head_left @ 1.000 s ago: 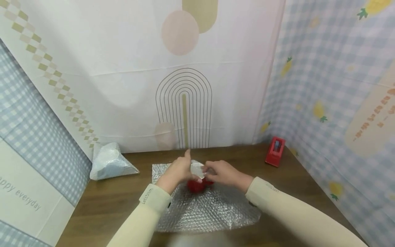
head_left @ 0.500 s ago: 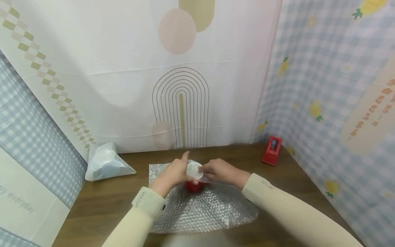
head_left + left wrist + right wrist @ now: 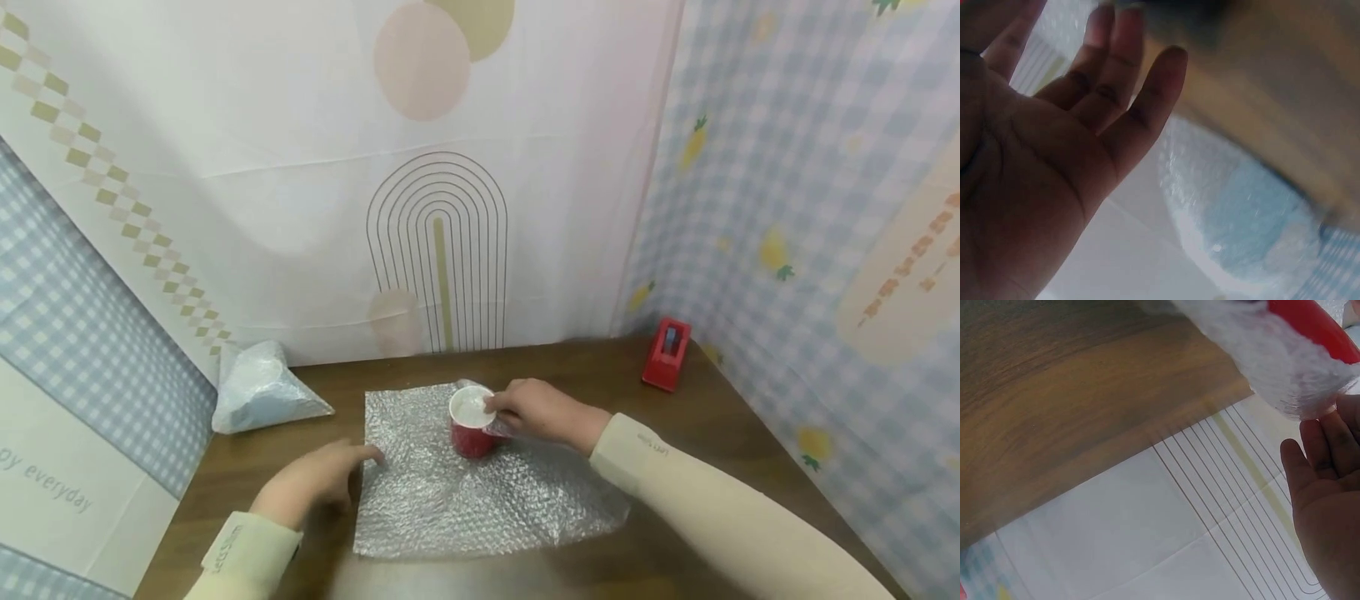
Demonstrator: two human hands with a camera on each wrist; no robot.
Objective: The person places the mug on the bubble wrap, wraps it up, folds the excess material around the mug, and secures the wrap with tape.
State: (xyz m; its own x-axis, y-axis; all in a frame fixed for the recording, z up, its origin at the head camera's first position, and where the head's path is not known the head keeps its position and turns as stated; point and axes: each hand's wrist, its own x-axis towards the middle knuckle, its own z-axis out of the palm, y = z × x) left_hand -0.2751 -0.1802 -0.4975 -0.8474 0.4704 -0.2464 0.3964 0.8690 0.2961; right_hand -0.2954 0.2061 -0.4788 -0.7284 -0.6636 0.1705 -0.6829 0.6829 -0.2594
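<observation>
cream sleeves [image 3: 712, 508] enter from the near edge of the bench [image 3: 187, 508]. left hand [image 3: 318, 483]: released, palm bare in the left wrist view, fingers loosely bent; index finger reaches over the left edge of the bubble wrap [image 3: 420, 508]; contact there cannot be told. bubble wrap lies spread on the bench, its right part loose and rumpled. red cup [image 3: 470, 440] stands upright on the bubble wrap, toward its far side, white rim and pale interior facing up. right hand [image 3: 546, 410]: grasping, thumb and fingers pinching bubble wrap at the right side of the cup's rim; right wrist view shows the film lying against the red wall.

farther back: silvery wrapped package [image 3: 262, 392] at left, red tape dispenser [image 3: 666, 357] at right, both well apart from the cup. printed white cloth [image 3: 300, 208] hangs behind the bench.
</observation>
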